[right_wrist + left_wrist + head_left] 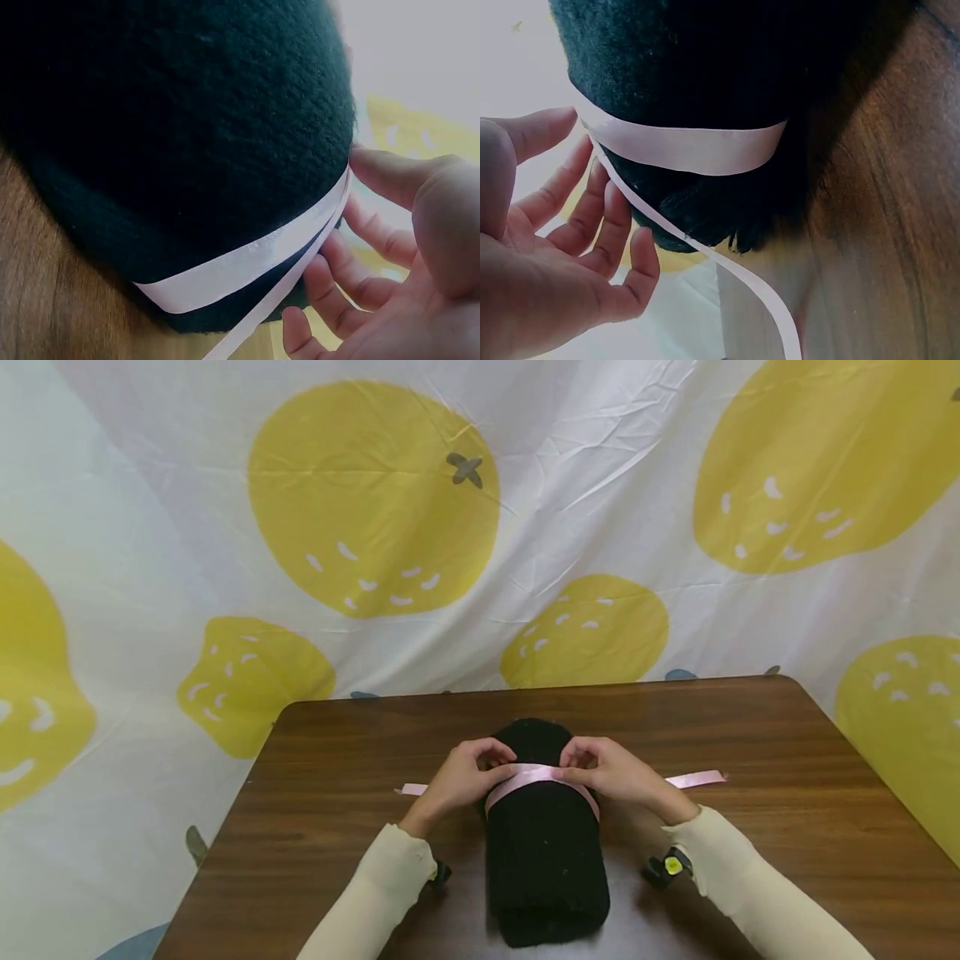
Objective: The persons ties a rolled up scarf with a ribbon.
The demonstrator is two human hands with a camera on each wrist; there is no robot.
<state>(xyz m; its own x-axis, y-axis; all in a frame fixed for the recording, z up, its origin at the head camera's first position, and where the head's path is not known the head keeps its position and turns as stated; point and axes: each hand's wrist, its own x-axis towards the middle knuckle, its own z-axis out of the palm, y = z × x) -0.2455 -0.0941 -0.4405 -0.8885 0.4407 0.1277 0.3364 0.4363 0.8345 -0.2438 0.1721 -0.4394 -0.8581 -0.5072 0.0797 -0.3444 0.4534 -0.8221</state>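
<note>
A black knitted roll (543, 860) lies lengthwise on the brown table (750, 735). A pink ribbon (536, 777) is wrapped across its upper part. Its loose ends trail onto the table to the left and right. My left hand (480, 768) and right hand (592, 768) meet on top of the roll, fingers curled onto the ribbon where it crosses. In the left wrist view the left hand's fingers (592, 202) curve beside the ribbon (697, 146) on the roll (705, 67). In the right wrist view the right hand's index finger (390, 172) touches the ribbon (240, 262) on the roll (172, 112).
A white sheet printed with large yellow fruits (375, 493) hangs behind the table and spreads down both sides. The table's far edge runs just behind the roll. Small dark wrist cameras (667, 867) sit at both cream sleeves.
</note>
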